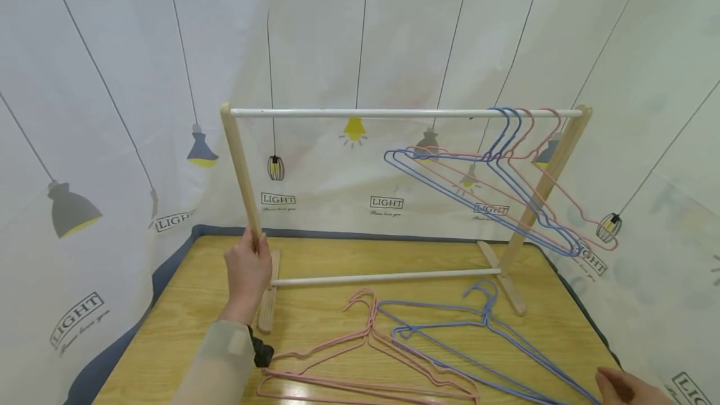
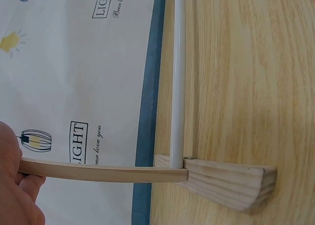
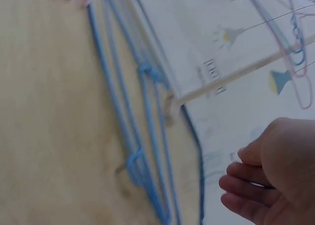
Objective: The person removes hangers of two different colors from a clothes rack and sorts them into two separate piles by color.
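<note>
While four hangers (image 1: pixel 491 157) hang right, pink hangers (image 1: pixel 370 330) and blue hangers (image 1: pixel 486 322) lie unhung nearer; left hand (image 1: pixel 249 272) grips the left post (image 1: pixel 240 174), relaxed right hand (image 1: pixel 631 387) holds nothing.

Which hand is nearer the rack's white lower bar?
Left. The left hand grips the wooden post above the left end of the lower bar; the right hand is farther, near the lying blue hangers.
</note>
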A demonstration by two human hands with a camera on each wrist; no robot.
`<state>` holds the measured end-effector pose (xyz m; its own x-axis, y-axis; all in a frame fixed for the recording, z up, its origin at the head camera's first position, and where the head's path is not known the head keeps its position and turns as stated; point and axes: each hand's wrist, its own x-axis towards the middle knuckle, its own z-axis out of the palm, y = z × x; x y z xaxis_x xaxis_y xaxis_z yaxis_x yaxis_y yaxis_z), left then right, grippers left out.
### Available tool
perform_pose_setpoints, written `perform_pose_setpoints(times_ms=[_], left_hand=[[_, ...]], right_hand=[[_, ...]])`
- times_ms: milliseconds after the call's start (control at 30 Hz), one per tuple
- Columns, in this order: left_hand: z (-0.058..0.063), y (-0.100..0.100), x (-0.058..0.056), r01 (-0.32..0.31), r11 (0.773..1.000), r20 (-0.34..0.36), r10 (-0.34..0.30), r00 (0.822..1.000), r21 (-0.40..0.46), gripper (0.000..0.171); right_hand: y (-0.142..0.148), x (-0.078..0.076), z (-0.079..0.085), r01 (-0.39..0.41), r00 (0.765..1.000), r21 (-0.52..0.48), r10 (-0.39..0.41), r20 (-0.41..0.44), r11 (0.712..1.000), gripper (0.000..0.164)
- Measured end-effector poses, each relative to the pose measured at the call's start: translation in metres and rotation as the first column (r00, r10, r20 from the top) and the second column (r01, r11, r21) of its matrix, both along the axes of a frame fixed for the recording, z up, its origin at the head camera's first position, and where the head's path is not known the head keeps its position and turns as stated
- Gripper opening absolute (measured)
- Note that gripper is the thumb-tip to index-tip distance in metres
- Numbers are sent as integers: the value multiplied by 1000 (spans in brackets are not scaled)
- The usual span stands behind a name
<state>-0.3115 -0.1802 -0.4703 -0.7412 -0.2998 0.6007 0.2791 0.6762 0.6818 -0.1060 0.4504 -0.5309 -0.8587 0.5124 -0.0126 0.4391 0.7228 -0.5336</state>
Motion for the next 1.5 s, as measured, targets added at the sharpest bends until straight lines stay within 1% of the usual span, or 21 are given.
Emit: perform_pose_setpoints(times_ms=[100,167,267,367,467,533,600,633,733,800,833,867,900,967,1033,1100,1133,1233,1300,1433,1500], left_hand=[[1,-1,0,-1,1000,-2,1,1000,4,7],[1,-3,0,-6,1000,1,6,1000,4,8],[-1,-5,0,-13,1000,14,13,1000,6,10],[-2,-8,1,-19,1000,17,19,1000,3,11],[-2,-11,1,-25,1000,5,25,1000,-1,11],[-3,-12,1,-28,1000,-3,28,1000,-1,10],[-3,-12,1,-22,1000,-7,22,1000,-3,10],[-3,-12,1,-20,1000,-6,20,1000,-4,9],[-4,-12,1,-13,1000,-1,13,1000,-4,9],[-4,-11,1,-15,1000,0,15,1000,-8,9],[-4,-10,1,-17,1000,-1,17,1000,-9,9],[-4,-10,1,-17,1000,-4,17,1000,-8,8],[-3,-9,1,-17,1000,-7,17,1000,-8,8],[-3,-8,1,-14,1000,-12,14,1000,-4,7],[-3,-7,0,-8,1000,-11,8,1000,2,7],[-4,-5,0,-4,1000,-9,4,1000,5,8],[-4,-5,0,-5,1000,-7,5,1000,5,9],[-5,-3,-1,-6,1000,-4,6,1000,2,12],[-5,-2,-2,-5,1000,-7,5,1000,1,11],[-5,-1,-3,-4,1000,-17,4,1000,-1,10],[-5,-1,-4,-5,1000,-24,5,1000,-2,9]], right_hand=[[-21,-6,25,1,991,-46,-7,-133,999,35],[-36,-12,43,-9,969,-58,-5,-247,998,28],[-51,-20,71,-58,925,-80,23,-380,995,27],[-60,-33,95,-128,869,-129,49,-492,983,29],[-65,-49,114,-192,816,-197,44,-577,961,30],[-67,-59,123,-225,782,-211,47,-621,951,28],[-69,-68,130,-255,745,-181,73,-663,950,27],[-70,-72,133,-269,723,-149,98,-684,952,26],[-76,-84,142,-322,647,-10,213,-732,947,27],[-79,-92,147,-342,599,98,297,-744,935,29],[-81,-96,149,-342,579,148,332,-744,928,31],[-82,-101,151,-337,570,187,358,-739,923,31],[-82,-105,152,-327,564,225,381,-732,918,32],[-82,-114,154,-312,561,286,418,-715,906,33],[-82,-122,154,-307,560,324,445,-699,895,33],[-81,-128,155,-309,559,343,461,-689,887,33],[-81,-131,155,-311,557,344,463,-689,886,33],[-80,-137,157,-303,562,342,456,-690,890,33],[-81,-139,159,-302,574,334,450,-685,893,33],[-81,-142,163,-330,602,306,449,-661,893,33],[-81,-145,162,-348,610,288,448,-653,892,33]])
